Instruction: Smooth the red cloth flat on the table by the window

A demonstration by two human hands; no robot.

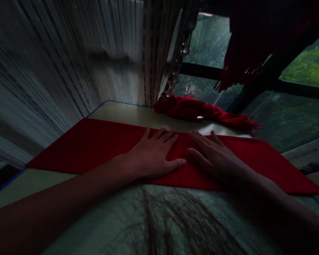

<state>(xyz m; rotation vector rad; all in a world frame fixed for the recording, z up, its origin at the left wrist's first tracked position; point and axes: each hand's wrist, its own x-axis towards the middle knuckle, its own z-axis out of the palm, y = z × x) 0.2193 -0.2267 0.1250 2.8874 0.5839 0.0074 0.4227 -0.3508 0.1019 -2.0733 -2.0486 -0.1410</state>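
Note:
A red cloth point(95, 145), folded into a long flat band, lies across the pale table point(122, 110) from left to right. My left hand point(154, 156) rests flat on its middle, fingers spread and thumb pointing right. Just to the right, my right hand point(215, 156) lies on the same cloth with its fingers stretched forward and apart from the left hand. Neither hand grips anything. Both ends of the cloth reach close to the table's sides.
Behind the cloth, a bunched red scarf point(196, 108) with fringe lies along the table's far edge. Another fringed red cloth point(244, 46) hangs before the window point(207, 42). String curtains point(108, 46) hang at the left. Strands of hair point(164, 219) dangle in front.

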